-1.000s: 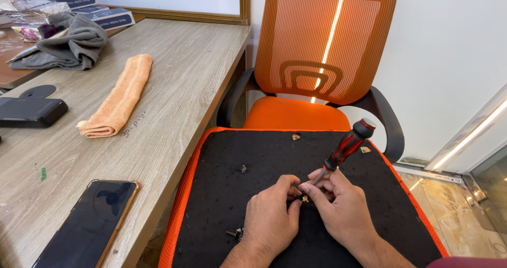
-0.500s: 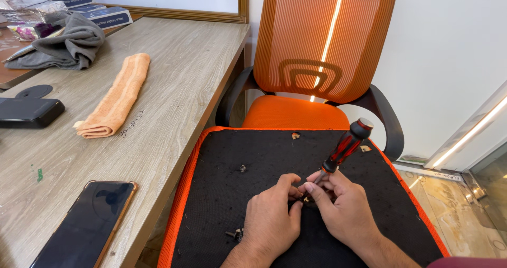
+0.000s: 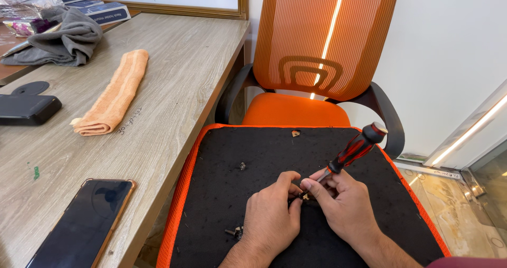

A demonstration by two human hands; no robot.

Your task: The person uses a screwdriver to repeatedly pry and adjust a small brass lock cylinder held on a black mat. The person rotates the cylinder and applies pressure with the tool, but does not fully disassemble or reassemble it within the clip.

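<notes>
the wooden desk (image 3: 174,88) fills the left side, and the orange mesh chair (image 3: 322,41) stands behind the black padded board with orange border (image 3: 253,157), which carries the work. on the desk lie an orange towel (image 3: 113,91), a grey cloth (image 3: 66,35), a dark phone (image 3: 82,226) near the front edge and a black case (image 3: 26,108) at the left edge. the right hand (image 3: 346,212) is closed around the shaft of the red and black screwdriver (image 3: 356,147), whose tip meets a small metal part (image 3: 303,196) near the middle of the board. the left hand (image 3: 272,218) pinches this part between thumb and fingers. i judge it is good to keep the driver straight over the part and press lightly, so the tip does not slip. loose screws (image 3: 235,231) lie near the front edge and one small piece (image 3: 242,166) toward the centre; the far corners of the board give room for the elbows.
</notes>
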